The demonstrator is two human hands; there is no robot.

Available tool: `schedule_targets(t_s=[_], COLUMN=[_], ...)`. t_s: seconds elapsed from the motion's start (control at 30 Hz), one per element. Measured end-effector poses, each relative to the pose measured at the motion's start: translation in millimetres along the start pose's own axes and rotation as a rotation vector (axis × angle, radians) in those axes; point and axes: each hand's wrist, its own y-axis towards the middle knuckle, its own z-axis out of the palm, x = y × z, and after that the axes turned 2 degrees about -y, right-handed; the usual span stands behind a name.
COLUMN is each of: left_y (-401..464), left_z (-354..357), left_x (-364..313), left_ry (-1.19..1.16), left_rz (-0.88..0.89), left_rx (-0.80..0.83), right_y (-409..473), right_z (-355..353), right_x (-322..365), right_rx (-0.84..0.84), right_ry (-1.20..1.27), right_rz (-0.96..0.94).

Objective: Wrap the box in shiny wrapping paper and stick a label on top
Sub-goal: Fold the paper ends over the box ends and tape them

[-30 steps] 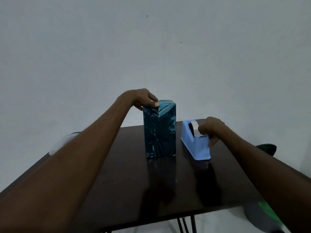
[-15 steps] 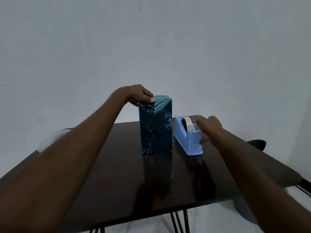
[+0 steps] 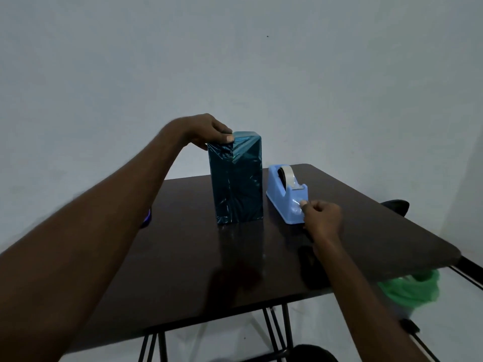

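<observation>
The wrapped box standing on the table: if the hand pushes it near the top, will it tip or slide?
The wrapped box stands tall on a small base, so it probably tips. Its shiny paper and the glossy table may also let it slide.

The right hand [image 3: 322, 220] is now off the light-blue plastic tape dispenser's [image 3: 287, 198] top, lower in frame, pinching clear tape [image 3: 298, 205].
</observation>
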Motion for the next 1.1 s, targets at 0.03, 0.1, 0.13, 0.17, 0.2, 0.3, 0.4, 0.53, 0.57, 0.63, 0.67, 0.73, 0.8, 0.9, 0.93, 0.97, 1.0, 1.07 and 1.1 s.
schedule_targets(t_s=[0.03,0.1,0.13,0.17,0.2,0.3,0.4,0.53,0.57,0.63,0.67,0.73,0.8,0.9,0.93,0.97,1.0,1.07,1.1], left_y=[-1,-2,-2,-2,-2,0,2,4,4,4,4,4,4,3,2,2,1,0,1], left_z=[0,-1,0,-1,0,-1,0,1,0,-1,-2,-2,-2,-3,-2,-3,-2,-2,-1], left_x=[0,1,1,1,2,2,3,4,5,6,5,6,5,5,6,4,6,7,7], left_ry=[0.003,-0.001,-0.002,-0.001,-0.003,0.011,0.026,0.060,0.059,0.058,0.066,0.080,0.087,0.089,0.082,0.079,0.073,0.069,0.070], left_rz=[0.001,0.004,0.008,0.009,0.009,0.017,0.029,0.056,0.056,0.059,0.060,0.059,0.058,0.054,0.052,0.055,0.056,0.067,0.070], left_rx=[0.002,0.006,0.009,0.010,0.015,0.015,0.020,0.022,0.025,0.034,0.038,0.042,0.049,0.046,0.044,0.039,0.037,0.035,0.036], right_y=[0,0,-1,-2,-4,-2,7,29,35,49,54,63,65,67,66,66,64,60,58], right_z=[-2,-6,-8,-9,-12,-14,-9,11,18,32,39,53,65,78,82,84,87,89,90], right_x=[3,11,16,22,29,56,88,147,162,187,197,210,218,226,227,229,229,230,231], right_rx=[0.003,0.052,0.102,0.157,0.206,0.337,0.388,0.473,0.488,0.499,0.510,0.564,0.647,0.752,0.777,0.791,0.798,0.781,0.757], right_ry=[0.034,0.121,0.180,0.238,0.273,0.301,0.320,0.343,0.328,0.223,0.145,-0.016,-0.160,-0.319,-0.357,-0.389,-0.432,-0.550,-0.622], right_rz=[-0.011,-0.027,-0.032,-0.036,-0.041,-0.089,-0.157,-0.208,-0.205,-0.209,-0.207,-0.182,-0.139,-0.093,-0.087,-0.093,-0.103,-0.162,-0.204])
